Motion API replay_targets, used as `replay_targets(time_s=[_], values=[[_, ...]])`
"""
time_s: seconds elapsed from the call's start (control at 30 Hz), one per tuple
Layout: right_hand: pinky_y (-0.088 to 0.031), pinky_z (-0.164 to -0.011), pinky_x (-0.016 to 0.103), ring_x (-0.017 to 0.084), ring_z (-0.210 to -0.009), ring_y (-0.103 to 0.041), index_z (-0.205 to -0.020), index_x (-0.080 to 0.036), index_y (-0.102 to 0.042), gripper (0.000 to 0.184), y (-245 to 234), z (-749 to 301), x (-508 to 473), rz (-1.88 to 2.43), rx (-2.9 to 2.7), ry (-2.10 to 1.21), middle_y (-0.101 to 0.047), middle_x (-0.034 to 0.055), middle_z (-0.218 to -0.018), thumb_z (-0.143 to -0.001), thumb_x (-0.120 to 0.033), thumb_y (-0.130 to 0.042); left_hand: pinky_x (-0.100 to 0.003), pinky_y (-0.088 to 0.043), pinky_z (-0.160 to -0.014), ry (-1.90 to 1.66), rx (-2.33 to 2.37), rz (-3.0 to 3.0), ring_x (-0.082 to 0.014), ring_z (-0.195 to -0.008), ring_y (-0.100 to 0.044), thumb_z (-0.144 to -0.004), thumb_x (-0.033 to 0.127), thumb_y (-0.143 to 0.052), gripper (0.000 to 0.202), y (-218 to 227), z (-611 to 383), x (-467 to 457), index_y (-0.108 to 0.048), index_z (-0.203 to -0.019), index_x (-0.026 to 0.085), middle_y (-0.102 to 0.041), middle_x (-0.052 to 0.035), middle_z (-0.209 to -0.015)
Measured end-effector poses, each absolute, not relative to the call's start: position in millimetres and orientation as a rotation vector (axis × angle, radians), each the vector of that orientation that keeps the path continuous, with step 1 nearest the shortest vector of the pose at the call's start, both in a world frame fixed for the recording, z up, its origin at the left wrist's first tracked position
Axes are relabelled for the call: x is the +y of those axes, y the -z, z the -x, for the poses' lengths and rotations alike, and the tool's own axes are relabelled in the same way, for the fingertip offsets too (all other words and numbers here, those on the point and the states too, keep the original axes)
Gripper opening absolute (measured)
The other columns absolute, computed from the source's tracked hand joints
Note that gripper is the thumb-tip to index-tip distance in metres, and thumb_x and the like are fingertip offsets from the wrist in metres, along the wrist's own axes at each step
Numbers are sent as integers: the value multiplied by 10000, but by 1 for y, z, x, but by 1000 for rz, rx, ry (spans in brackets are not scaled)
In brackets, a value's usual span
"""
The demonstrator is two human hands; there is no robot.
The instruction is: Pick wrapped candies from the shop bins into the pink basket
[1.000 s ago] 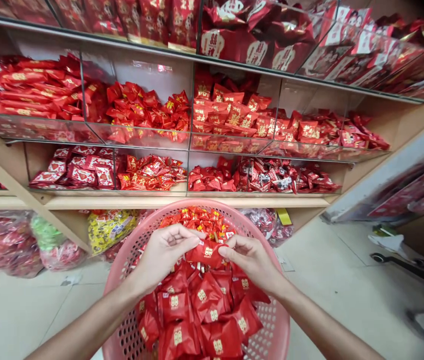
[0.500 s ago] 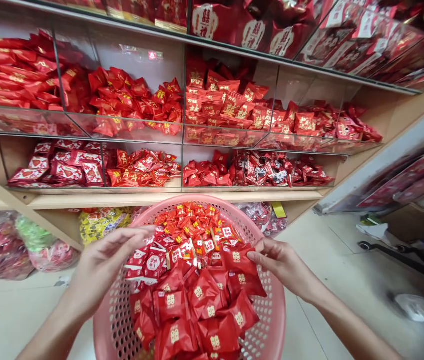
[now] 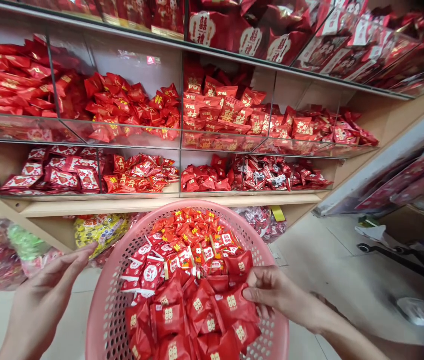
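A pink perforated basket (image 3: 108, 305) sits low in the middle, heaped with red candy packets (image 3: 181, 300). My right hand (image 3: 277, 295) rests inside the basket's right side, thumb and fingers pinching a red packet (image 3: 234, 306) that lies on the pile. Left of the basket, my left hand (image 3: 42, 300) hovers outside the rim with fingers stretched out and nothing in it.
Glass-fronted shelf bins (image 3: 181, 135) packed with red packets rise behind the basket. Clear bags of sweets (image 3: 99, 232) lie on the floor under the lowest wooden shelf (image 3: 159, 204). A wheeled frame (image 3: 392, 252) and clutter stand at the right on the tiled floor.
Both hands let go of the packet held between them and parted. The left hand swung out past the basket's left rim; the right dropped onto a packet in the pile.
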State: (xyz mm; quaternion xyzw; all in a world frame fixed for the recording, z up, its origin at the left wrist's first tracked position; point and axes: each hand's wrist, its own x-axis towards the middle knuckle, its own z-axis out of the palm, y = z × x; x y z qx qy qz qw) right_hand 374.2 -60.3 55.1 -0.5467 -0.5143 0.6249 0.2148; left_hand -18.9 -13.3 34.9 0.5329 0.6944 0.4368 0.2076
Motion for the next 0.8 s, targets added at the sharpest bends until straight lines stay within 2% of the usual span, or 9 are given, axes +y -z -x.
replay_targets(time_s=[0.1, 0.17, 0.27, 0.37, 0.43, 0.53, 0.6, 0.7, 0.8], values=[[-276, -379, 195, 78, -390, -430, -651, -187, -467, 281, -57, -373, -61, 1626, -1591, -1653, -515, -40, -475, -758, -418, -586, -412, -368, -1004, -1182, 1888, -1327, -224, -1094, -542, -666, 600, -569, 475, -42, 9, -10, -649, -952, 231, -650, 11, -1100], [-252, -374, 203, 80, -396, -433, -598, -187, -481, 271, -65, -376, -57, 1719, -1800, -1414, -536, -22, -501, -751, -380, -594, -417, -364, -1005, -1170, 1867, -1301, -244, -1096, -538, -619, 639, -579, 508, -45, 3, -9, -665, -895, 222, -659, 5, -1080], [-240, -398, 219, 86, -412, -435, -558, -188, -518, 283, -84, -383, -32, 1761, -2036, -958, -540, -12, -506, -758, -376, -583, -407, -339, -1025, -1137, 1825, -1284, -244, -1095, -539, -608, 617, -606, 478, -44, -2, -7, -670, -869, 223, -668, 11, -1058], [-274, -450, 226, 105, -463, -466, -610, -192, -562, 260, -97, -386, 16, 1707, -2111, -623, -554, -11, -524, -778, -390, -555, -385, -325, -1038, -1133, 1805, -1264, -238, -1102, -533, -595, 607, -620, 515, -41, -2, -6, -661, -927, 216, -659, 3, -1078], [-320, -519, 230, 125, -571, -516, -689, -190, -570, 180, -99, -381, 54, 1635, -2110, -404, -600, 0, -636, -772, -350, -566, -374, -336, -1033, -1138, 1796, -1257, -239, -1096, -536, -585, 611, -622, 523, -38, -1, -6, -658, -920, 210, -658, -4, -1077], [-350, -584, 238, 132, -640, -527, -722, -191, -526, 114, -97, -360, 107, 1574, -2126, -198, -585, -2, -687, -793, -278, -541, -382, -362, -1016, -1157, 1827, -1256, -256, -1077, -548, -552, 635, -625, 511, -34, 1, -8, -667, -858, 228, -670, 3, -1043], [-368, -628, 251, 154, -751, -533, -768, -196, -503, 99, -96, -341, 133, 1603, -2109, -37, -576, 22, -812, -791, -278, -553, -391, -362, -1016, -1169, 1842, -1263, -266, -1076, -548, -534, 646, -626, 500, -30, 4, -9, -672, -823, 242, -667, 6, -1047], [-388, -659, 285, 210, -904, -510, -881, -197, -483, 179, -94, -316, 156, 1698, -2122, 165, -534, 76, -988, -770, -283, -592, -412, -344, -1025, -1170, 1814, -1298, -278, -1076, -549, -563, 616, -625, 467, -22, 10, -10, -672, -836, 240, -648, -18, -1092], [-396, -642, 301, 247, -929, -511, -960, -188, -466, 336, -92, -305, 167, 1846, -2146, 220, -511, 112, -1058, -704, -265, -670, -428, -344, -1022, -1160, 1814, -1334, -283, -1077, -551, -645, 574, -580, 412, -15, 15, -11, -671, -863, 237, -645, -45, -1097]])
